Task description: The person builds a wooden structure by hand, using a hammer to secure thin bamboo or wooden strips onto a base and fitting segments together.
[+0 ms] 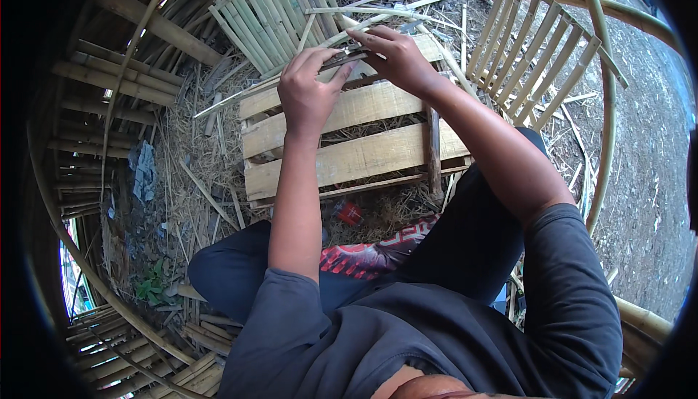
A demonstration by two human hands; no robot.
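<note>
My left hand (311, 90) and my right hand (398, 56) come together above the far edge of a low wooden slatted stand (349, 155). The fingers of both are pinched around a thin, pale bamboo strip (236, 98), which sticks out to the left past my left hand. A narrow darker piece shows between the fingertips; its kind is hard to tell. My right thumb is partly hidden. Across the right end of the stand lies a dark wooden stick (433, 153). My legs are folded on either side of the stand's near edge.
Bamboo slat panels stand beyond the stand, one at the back left (262, 17) and one at the right (534, 46). A curved bamboo pole (609, 101) rises on the right. Loose strips and shavings litter the ground. Blue-grey cloth (144, 172) and a red wrapper (350, 213) lie there.
</note>
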